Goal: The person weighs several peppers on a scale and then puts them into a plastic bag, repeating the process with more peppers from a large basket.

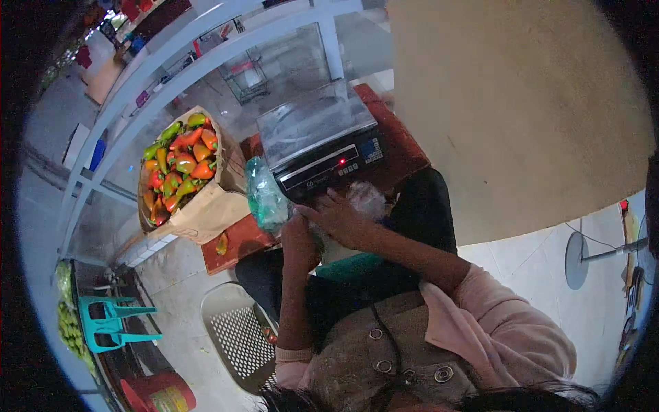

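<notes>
Just below the front of the scale [319,127], holds both bare hands close together among crumpled plastic. Has the left hand [300,237] beside a green-tinted plastic bag [266,199], with fingers curled inward; cannot tell from this angle whether pinching the bag or merely touching it. Reaches over from the right with the right hand [336,216], bending the fingers near the scale's dark front panel and close to a clear crumple of plastic [367,199]. Cannot tell the state of this grip either, with fingertips lost in shadow, nor whether to count the crumple as part of the same bag.

Sits with dark-clad knees against a reddish-brown desk [405,144], facing the scale set down on it, with a flat metal plate on top and a small red light [342,162] glowing on the front. Has something green [349,266] across the lap, under the forearms.

To the left of the bag, can see an open cardboard box [206,216] heaped with red, orange and green peppers [184,163], and, near its foot, a single pepper [222,243] lying on the desk. Lower down, on the pale floor [168,281], can see a perforated plastic basket [237,340], a turquoise stool [103,319] and a red bucket [165,395]. Faces a brown board [522,103] to the right of the desk, near a round stand base [576,261].
</notes>
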A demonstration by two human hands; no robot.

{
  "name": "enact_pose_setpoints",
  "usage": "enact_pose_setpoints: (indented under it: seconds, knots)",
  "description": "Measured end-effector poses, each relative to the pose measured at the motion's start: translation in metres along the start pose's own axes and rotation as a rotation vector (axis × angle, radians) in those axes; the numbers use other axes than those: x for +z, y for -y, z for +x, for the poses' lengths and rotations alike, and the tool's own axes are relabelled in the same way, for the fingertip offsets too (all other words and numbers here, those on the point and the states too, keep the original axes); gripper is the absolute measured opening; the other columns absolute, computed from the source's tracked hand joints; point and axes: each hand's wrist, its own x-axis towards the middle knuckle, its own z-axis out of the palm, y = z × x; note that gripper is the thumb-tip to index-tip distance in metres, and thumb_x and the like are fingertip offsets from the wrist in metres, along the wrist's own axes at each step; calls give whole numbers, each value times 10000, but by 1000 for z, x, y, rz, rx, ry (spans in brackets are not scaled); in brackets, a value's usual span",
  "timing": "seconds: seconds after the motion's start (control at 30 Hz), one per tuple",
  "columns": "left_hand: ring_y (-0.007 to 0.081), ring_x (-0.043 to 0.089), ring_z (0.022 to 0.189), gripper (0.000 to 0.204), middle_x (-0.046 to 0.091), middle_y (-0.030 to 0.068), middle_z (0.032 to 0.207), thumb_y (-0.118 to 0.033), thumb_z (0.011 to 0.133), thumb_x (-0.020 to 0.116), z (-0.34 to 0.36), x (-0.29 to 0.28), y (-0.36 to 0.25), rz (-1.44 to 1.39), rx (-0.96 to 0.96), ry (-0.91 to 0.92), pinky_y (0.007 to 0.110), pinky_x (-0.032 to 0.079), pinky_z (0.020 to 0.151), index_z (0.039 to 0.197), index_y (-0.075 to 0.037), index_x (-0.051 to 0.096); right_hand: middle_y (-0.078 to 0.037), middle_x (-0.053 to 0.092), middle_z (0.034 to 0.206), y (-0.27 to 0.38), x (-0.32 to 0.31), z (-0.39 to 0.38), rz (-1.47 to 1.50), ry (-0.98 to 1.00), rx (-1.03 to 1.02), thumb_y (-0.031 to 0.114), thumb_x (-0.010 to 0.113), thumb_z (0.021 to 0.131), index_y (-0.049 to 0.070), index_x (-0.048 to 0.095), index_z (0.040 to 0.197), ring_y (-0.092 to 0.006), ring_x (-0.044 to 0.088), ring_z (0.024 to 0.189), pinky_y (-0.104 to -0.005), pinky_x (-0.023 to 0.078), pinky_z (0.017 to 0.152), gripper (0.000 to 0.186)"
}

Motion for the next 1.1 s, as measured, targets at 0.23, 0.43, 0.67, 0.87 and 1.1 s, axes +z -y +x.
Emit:
enact_pose_setpoints:
  seconds: [0.23, 0.43, 0.67, 0.87, 1.1]
  knots:
    - [296, 453, 862, 302, 500, 120, 843, -4, 524, 514, -14, -12, 6, 68, 281, -47, 398, 321, 752, 822, -54, 504, -157, 552, 764, -22, -9, -33, 532, 371, 275, 115, 423, 720, 52, 485, 903, -301, 548, 714, -378, 449, 626, 204]
    - [250, 459, 849, 302, 504, 63, 838, -13, 482, 537, -9, -30, -7, 193, 436, -39, 364, 337, 749, 775, -82, 512, -151, 544, 779, -30, -96, -23, 697, 409, 249, 194, 443, 773, 51, 488, 943, -303, 538, 697, -364, 434, 613, 226]
    - [245, 482, 761, 208, 511, 68, 749, -29, 532, 548, -9, -62, -29, -94, 585, -275, 337, 367, 672, 736, -59, 521, -151, 537, 795, -57, -128, -41, 617, 135, 45, 155, 425, 768, 8, 496, 860, -299, 525, 733, -372, 413, 603, 188]
    - [225, 470, 677, 157, 496, 69, 713, -138, 631, 588, -20, -124, -100, -278, 490, -155, 304, 381, 606, 733, -33, 531, -202, 529, 776, -96, -126, -12, 644, -3, 293, 120, 435, 756, 7, 532, 866, -263, 550, 702, -328, 436, 563, 185]
    - [135, 443, 631, 170, 466, 31, 703, -177, 724, 543, 51, -119, -111, 97, 673, -809, 255, 358, 579, 740, -10, 516, -141, 502, 947, -38, -29, 18, 1602, -198, 700, 175, 383, 819, 0, 427, 1023, -200, 514, 806, -296, 412, 725, 273]
